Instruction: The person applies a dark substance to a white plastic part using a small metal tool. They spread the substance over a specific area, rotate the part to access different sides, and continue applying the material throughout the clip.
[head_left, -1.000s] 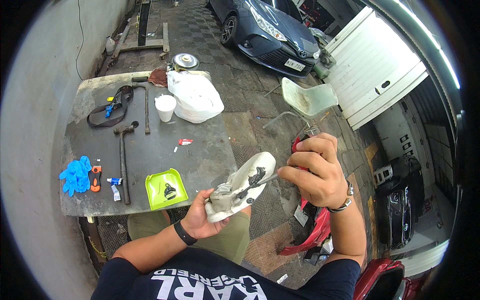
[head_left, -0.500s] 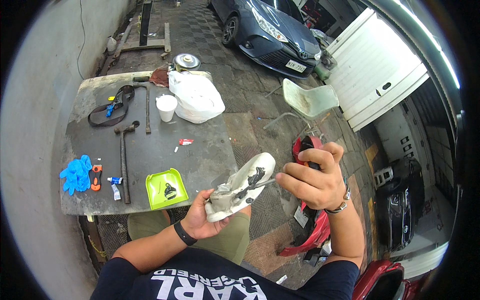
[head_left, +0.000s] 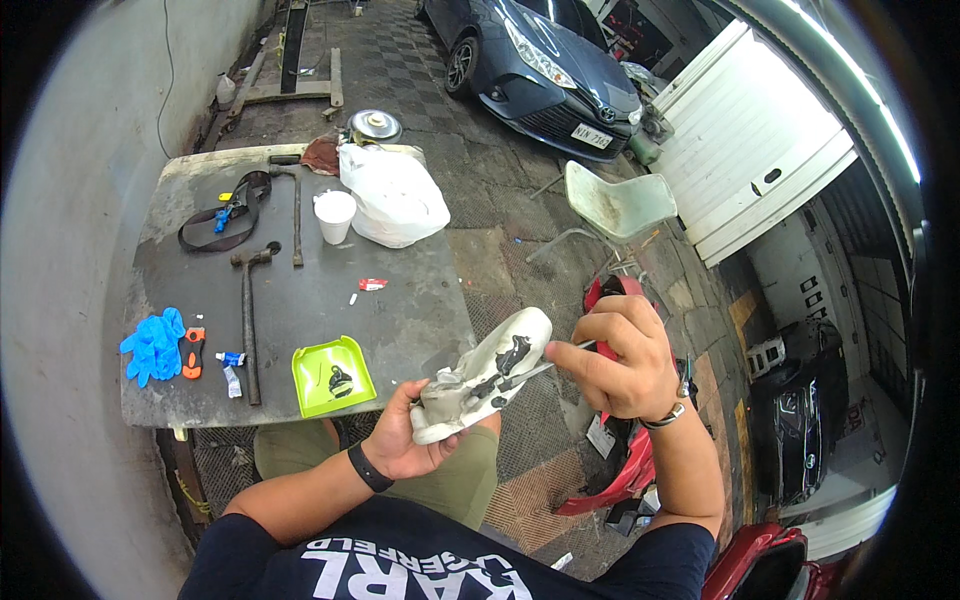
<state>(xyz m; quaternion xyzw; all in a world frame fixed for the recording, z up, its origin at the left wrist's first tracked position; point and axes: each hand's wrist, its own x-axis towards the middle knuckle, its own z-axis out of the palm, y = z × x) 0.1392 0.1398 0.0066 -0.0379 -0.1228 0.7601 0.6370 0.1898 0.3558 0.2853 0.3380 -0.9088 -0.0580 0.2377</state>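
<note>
My left hand (head_left: pixel 408 445) grips the lower end of a white shoe-shaped piece (head_left: pixel 455 412), tilted up to the right beyond the table's front edge. Dark grey smears cover parts of its surface. To its right, my right hand (head_left: pixel 625 365) is closed around a thin tool with a grey shaft (head_left: pixel 530 375). The shaft points left and lies against or just over the smeared side; contact is hard to tell. My fingers hide the tool's handle. Close by on the table, a lime-green dustpan-shaped tray (head_left: pixel 313 396) holds dark paste.
On the dark table (head_left: pixel 200 290) lie blue gloves (head_left: pixel 153 347), an orange-black cutter (head_left: pixel 193 354), small tubes (head_left: pixel 231 372), a hammer (head_left: pixel 250 330), a strap (head_left: pixel 250 205), a white cup (head_left: pixel 334 215) and a plastic bag (head_left: pixel 395 200). A red car part (head_left: pixel 625 475) sits right of my legs; a chair (head_left: pixel 615 200) stands farther off.
My right hand has shifted slightly left and lower, with its fingers nearer the white piece. Less of the tool's shaft shows. My left hand and the piece hold their place.
</note>
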